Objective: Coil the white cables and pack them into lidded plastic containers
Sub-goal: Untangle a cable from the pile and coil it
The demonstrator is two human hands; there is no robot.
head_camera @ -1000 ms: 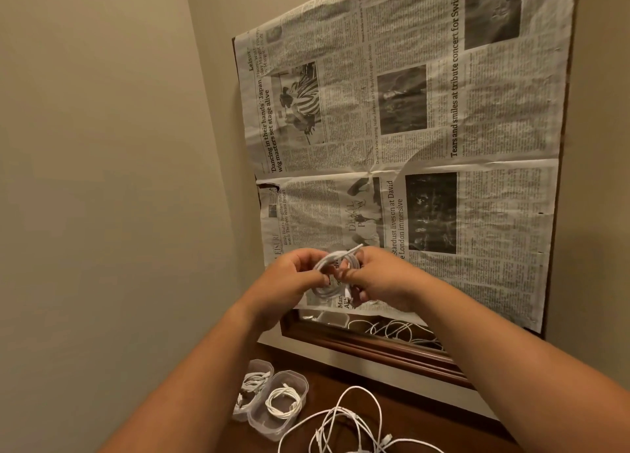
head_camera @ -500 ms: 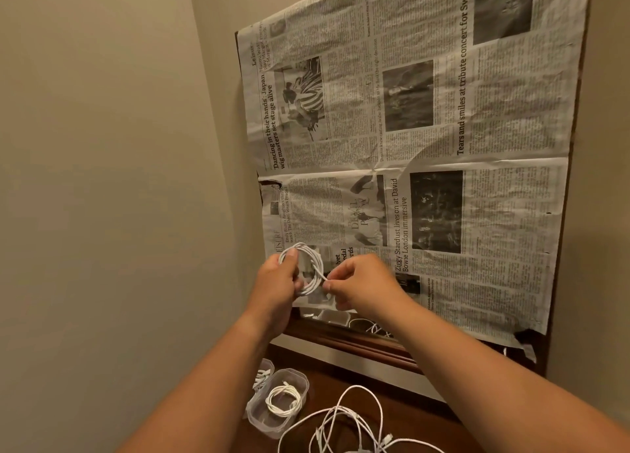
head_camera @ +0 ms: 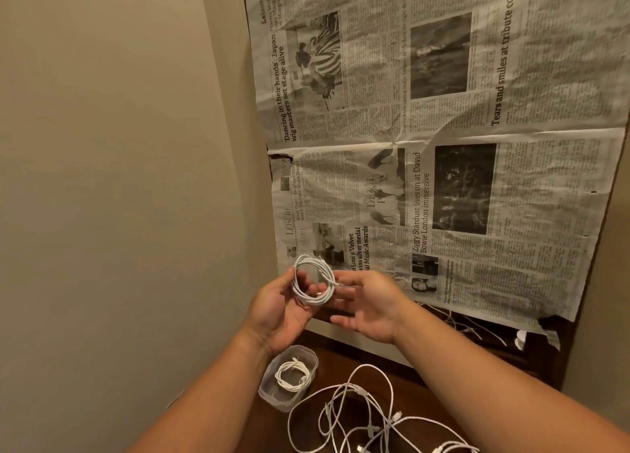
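Nearest: loose cables lie tangled on the dark wood table. Just left of them is an open plastic container with one coiled cable lying inside. Above it, the left hand holds the coil upright, thumb at its left rim, fingers curled behind. The right hand is just right of the coil, fingers straight and spread; contact with the coil is blurred, so I cannot tell. Behind: newspaper on the beige wall.
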